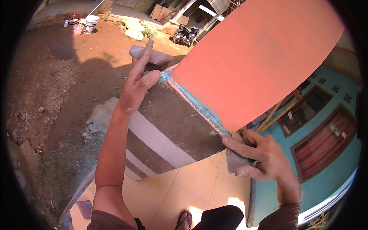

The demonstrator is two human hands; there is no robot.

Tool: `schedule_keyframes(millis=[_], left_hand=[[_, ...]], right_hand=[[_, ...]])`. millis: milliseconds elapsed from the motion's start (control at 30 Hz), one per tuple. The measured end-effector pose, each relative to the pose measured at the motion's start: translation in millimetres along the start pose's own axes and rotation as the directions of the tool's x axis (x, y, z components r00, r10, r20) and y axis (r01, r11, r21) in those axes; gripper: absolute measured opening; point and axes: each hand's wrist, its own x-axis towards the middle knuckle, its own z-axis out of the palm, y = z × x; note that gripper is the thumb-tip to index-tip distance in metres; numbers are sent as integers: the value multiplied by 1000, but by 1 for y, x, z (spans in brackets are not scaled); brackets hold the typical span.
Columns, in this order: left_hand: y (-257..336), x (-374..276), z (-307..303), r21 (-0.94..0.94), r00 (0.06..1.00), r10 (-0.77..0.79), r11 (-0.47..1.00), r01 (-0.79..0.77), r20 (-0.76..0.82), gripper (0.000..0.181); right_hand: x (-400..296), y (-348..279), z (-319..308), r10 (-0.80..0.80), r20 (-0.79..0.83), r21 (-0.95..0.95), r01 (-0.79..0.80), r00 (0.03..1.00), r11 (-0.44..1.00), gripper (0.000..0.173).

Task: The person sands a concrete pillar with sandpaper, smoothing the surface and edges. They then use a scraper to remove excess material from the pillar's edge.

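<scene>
A pillar with a coral-painted upper part [247, 66] stands before me. Its base [178, 118] is dark with pale stripes, and a ledge with worn blue and pink paint [198, 106] runs between the two. My left hand [138, 83] is at the ledge's left corner, with a curled sheet of what looks like sandpaper [155, 55] held by its fingers. My right hand [258, 155] grips a folded, greyish sheet, likely sandpaper [237, 158], at the ledge's right corner. The hidden faces of the pillar cannot be seen.
Pale tiles [169, 195] lie underfoot, with a loose purplish piece [84, 209] near their left edge. A turquoise wall [310, 143] with windows and bamboo poles [276, 115] stands right. Buckets [90, 24] and a motorbike [185, 35] stand on the dirt ground beyond.
</scene>
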Motion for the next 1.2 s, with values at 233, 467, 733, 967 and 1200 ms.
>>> schedule_keyframes(millis=[233, 467, 733, 967, 1200], left_hand=[[-1, 0, 0, 18, 1000, -13, 1000, 13, 6, 88], [5, 2, 3, 80, 998, -54, 995, 56, -20, 93], [1, 1, 0, 1, 999, -32, 1000, 32, 21, 89], [1, -1, 0, -1, 999, -32, 999, 32, 18, 86], [3, -1, 1, -17, 1000, -27, 999, 28, 9, 82]], right_hand=[[-2, 5, 6, -10, -46, 60, 13, 999, 998, 71], [-2, 6, 1, -3, -16, 102, 5, 1000, 995, 70], [0, 3, 3, -3, -27, 64, 5, 1000, 998, 71], [-18, -2, 4, 50, -32, -85, -53, 998, 995, 71], [-12, 0, 1, 30, -10, -37, -31, 999, 999, 71]])
